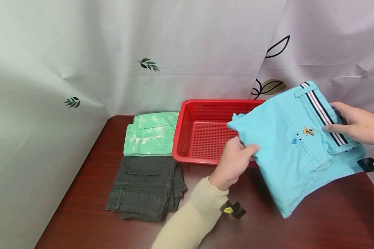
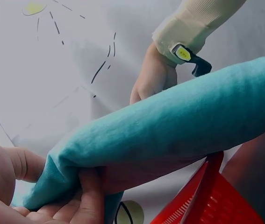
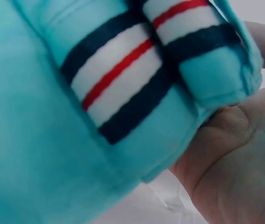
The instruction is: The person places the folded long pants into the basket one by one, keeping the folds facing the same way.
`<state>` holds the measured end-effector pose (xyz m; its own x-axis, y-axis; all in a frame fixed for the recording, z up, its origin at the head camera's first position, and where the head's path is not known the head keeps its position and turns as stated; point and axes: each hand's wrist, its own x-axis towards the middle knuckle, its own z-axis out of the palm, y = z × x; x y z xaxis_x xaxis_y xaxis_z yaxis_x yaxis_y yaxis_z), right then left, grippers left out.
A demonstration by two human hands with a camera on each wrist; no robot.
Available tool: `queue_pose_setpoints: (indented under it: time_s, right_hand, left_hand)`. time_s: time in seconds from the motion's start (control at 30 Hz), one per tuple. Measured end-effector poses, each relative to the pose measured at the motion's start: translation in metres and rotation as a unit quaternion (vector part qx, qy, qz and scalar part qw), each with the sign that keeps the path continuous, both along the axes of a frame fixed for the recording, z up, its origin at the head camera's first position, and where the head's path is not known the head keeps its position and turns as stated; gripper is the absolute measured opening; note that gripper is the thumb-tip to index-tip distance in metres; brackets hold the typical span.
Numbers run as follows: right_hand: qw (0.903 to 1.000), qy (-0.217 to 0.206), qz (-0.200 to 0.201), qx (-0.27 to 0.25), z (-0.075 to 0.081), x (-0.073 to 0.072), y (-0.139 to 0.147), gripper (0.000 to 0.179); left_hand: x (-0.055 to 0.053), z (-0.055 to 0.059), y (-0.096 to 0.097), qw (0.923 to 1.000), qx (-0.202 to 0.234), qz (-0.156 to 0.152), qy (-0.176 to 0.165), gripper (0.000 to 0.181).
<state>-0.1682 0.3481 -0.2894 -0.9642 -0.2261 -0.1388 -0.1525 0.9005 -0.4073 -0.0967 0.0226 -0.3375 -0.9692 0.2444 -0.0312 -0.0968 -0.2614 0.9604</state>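
Note:
Light-blue folded trousers [image 1: 280, 138] are held up in the air, tilted, over the right part of a red plastic basket [image 1: 202, 160]. A striped waistband and a small embroidered emblem show on them. My left hand [image 1: 235, 160] pinches their left edge, thumb on top and fingers beneath, as the left wrist view also shows. At the waistband, my right hand [image 1: 358, 122] grips them with its thumb on the near face; its fingers are mostly hidden behind the cloth. In the right wrist view the striped waistband [image 3: 127, 70] lies against the right palm [image 3: 244, 154].
Left of the basket, folded green-and-white trousers [image 1: 156, 135] lie on the dark red table [image 1: 90, 193]. Folded dark grey trousers [image 1: 143, 186] lie in front of them. A pale curtain [image 1: 112, 52] with leaf prints hangs behind and at the left side.

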Motion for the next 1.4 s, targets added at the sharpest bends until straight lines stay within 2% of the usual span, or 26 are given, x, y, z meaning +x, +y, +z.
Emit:
queue_pose_setpoints:
  time_s: [0.27, 0.37, 0.57, 0.7, 1.03, 1.2, 1.4]
  right_hand:
    - [0.9995, -0.023, -0.016, -0.017, 0.002, 0.005, -0.006, 0.074]
    - [0.9992, -0.027, -0.020, -0.019, 0.002, 0.005, -0.008, 0.075]
    - [0.9986, -0.039, -0.023, -0.026, 0.003, 0.006, -0.011, 0.074]
    - [0.9980, -0.045, -0.026, -0.035, 0.006, 0.008, -0.014, 0.073]
    - [0.9952, -0.056, -0.037, -0.071, 0.002, 0.007, -0.021, 0.075]
    - [0.9929, -0.061, -0.044, -0.092, 0.001, 0.009, -0.023, 0.078]
    - [0.9885, -0.062, -0.052, -0.128, 0.001, 0.012, -0.030, 0.077]
  left_hand:
    - [-0.010, 0.001, -0.005, 0.9996, -0.008, 0.022, 0.016, 0.007]
    - [-0.013, 0.002, -0.008, 0.9996, -0.003, 0.025, 0.012, 0.007]
    - [-0.019, 0.004, -0.015, 0.9996, 0.029, 0.007, -0.004, 0.015]
    - [-0.023, 0.006, -0.019, 0.9993, 0.033, -0.002, -0.017, 0.017]
    - [-0.030, 0.012, -0.032, 0.9994, 0.024, 0.012, -0.022, 0.020]
    - [-0.032, 0.015, -0.037, 0.9987, 0.037, 0.016, -0.031, 0.024]
    - [-0.033, 0.020, -0.044, 0.9980, 0.050, 0.004, -0.039, 0.037]
